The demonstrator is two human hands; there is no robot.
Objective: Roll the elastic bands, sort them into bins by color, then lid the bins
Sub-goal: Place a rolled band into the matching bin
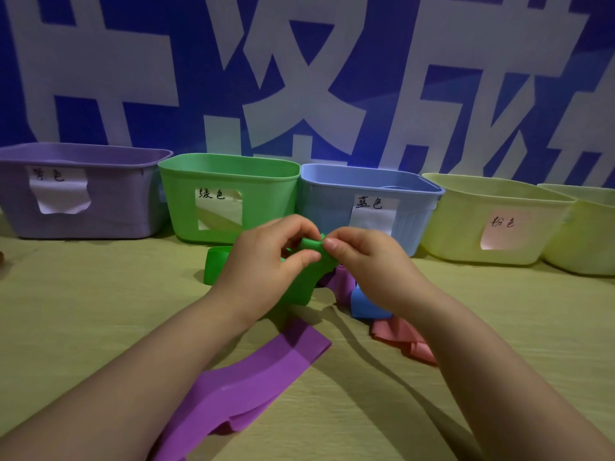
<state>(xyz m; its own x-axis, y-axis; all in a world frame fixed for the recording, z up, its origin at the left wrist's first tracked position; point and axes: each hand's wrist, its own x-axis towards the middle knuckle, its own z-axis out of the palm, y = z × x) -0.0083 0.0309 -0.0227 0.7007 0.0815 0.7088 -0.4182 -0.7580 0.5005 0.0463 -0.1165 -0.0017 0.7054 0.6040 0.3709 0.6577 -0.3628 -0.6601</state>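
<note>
Both hands hold a green elastic band [301, 281] above the table in front of the bins. My left hand [266, 261] pinches its rolled top end, and my right hand [362, 261] pinches the same end from the right. The band's loose part hangs down and loops out to the left. A purple band [246, 384] lies flat near me. A blue band [364, 304] and a pink band [406, 337] lie under my right forearm. Along the back stand a purple bin [83, 191], a green bin [229, 197], a blue bin [366, 207] and a pale yellow bin [492, 221], all open and labelled.
A second pale yellow bin [585, 234] stands at the far right. Another purple band piece [341, 281] shows beneath the hands. The tan table [100, 311] stretches left and front. A blue wall with large white characters [299, 78] rises right behind the bins.
</note>
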